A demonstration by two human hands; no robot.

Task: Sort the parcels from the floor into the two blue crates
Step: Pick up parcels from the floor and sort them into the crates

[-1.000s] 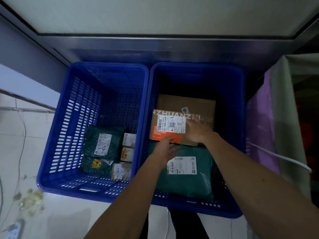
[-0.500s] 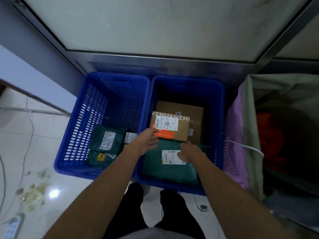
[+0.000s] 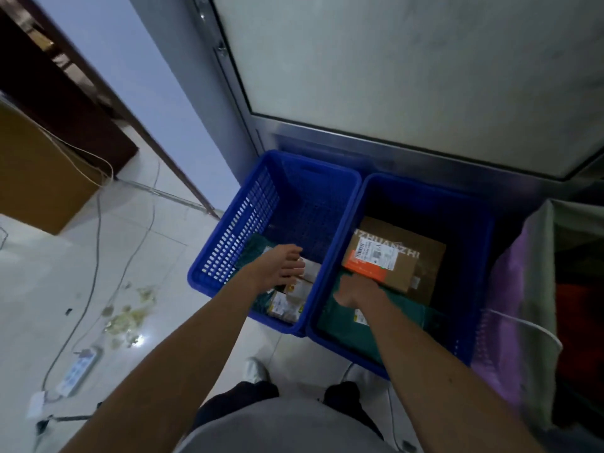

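Pale tiled floor (image 3: pixel 49 289), cables trailing, power strip (image 3: pixel 78 371) far left. Against metal-framed panel, left crate (image 3: pixel 228 230): green bags and small boxes (image 3: pixel 287 305) inside. Left hand (image 3: pixel 277 269) above them, fingers loosely spread, gripping nothing. Right crate (image 3: pixel 470 273) next: cardboard box (image 3: pixel 392 256) on top of green bag (image 3: pixel 343 331). Right hand (image 3: pixel 356 291) at box's near edge, fingers blurred, grip impossible to tell. Probably settling load: best keep labels up, lift clear of rims, mind cables.
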